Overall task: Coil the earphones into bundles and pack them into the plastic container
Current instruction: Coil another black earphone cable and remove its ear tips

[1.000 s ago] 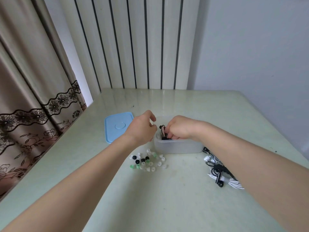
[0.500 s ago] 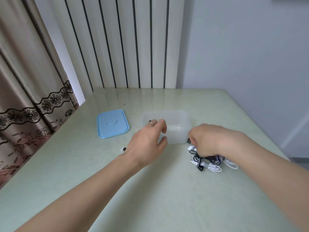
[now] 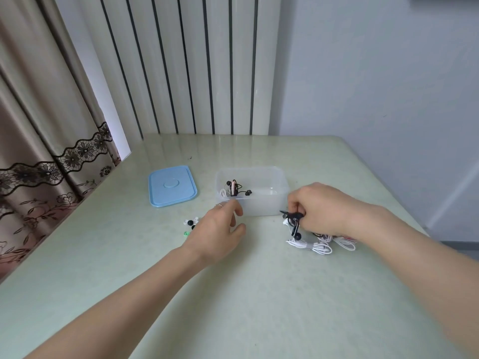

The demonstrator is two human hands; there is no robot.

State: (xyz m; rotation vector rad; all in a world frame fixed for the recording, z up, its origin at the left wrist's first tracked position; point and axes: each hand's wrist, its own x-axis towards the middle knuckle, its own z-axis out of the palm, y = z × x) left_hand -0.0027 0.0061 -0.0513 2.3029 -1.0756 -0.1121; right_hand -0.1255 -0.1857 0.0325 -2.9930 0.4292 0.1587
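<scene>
A clear plastic container point(image 3: 269, 206) stands mid-table with a coiled black and pink earphone bundle point(image 3: 234, 190) in its left end. My right hand point(image 3: 324, 208) sits just right of the container and grips black earphones point(image 3: 294, 221); one earbud dangles below the fingers. White earphones point(image 3: 318, 246) lie tangled on the table under that hand, partly hidden by the wrist. My left hand point(image 3: 220, 229) hovers in front of the container's left corner, fingers relaxed and holding nothing.
A light blue lid point(image 3: 172, 186) lies flat left of the container. Small black, white and green ear tips point(image 3: 190, 225) are scattered left of my left hand. A curtain point(image 3: 39, 125) hangs along the table's left edge; a striped wall panel stands behind.
My right hand left the container, dropped onto the earphone pile at the right and closed on the black earphones, lifting them slightly. My left hand pulled back from the container, and the bundle inside is uncovered.
</scene>
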